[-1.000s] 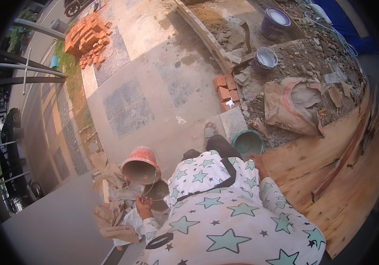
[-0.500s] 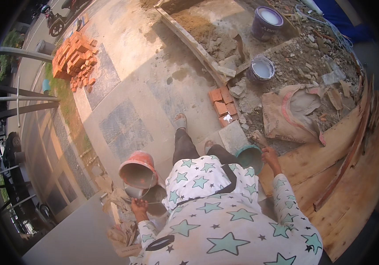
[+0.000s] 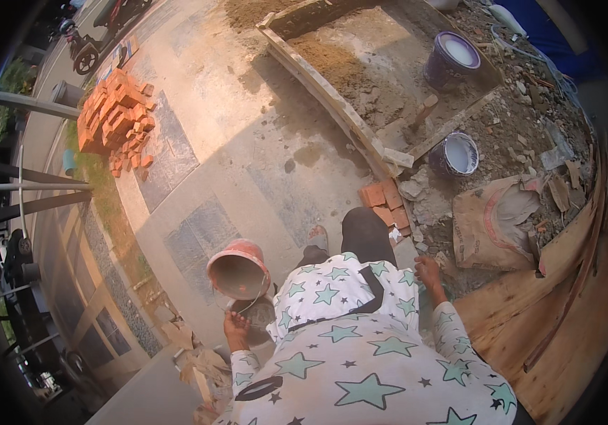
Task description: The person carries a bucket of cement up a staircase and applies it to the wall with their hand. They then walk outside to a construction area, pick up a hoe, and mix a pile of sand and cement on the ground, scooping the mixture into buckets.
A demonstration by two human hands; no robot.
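My left hand is closed round the thin wire handle of a red bucket. The bucket hangs tilted on my left, its mouth toward me, its inside coated grey and no load visible. On the right, my right hand hangs beside my body with curled fingers. Whatever those fingers grip is hidden; the green bucket beside this hand earlier does not show now. Under my star-patterned top, one knee is raised in mid-step and one sandalled foot shows on the paving.
Ahead right stand a wooden-framed mixing bed with sand, a purple pail and a white-rimmed pail. Loose bricks, a torn cement bag and plywood sheets lie right. A brick pile sits far left.
I have stepped forward, one knee rising. The red bucket has swung slightly up and right with my left hand. The green bucket by my right hand has gone out of sight.
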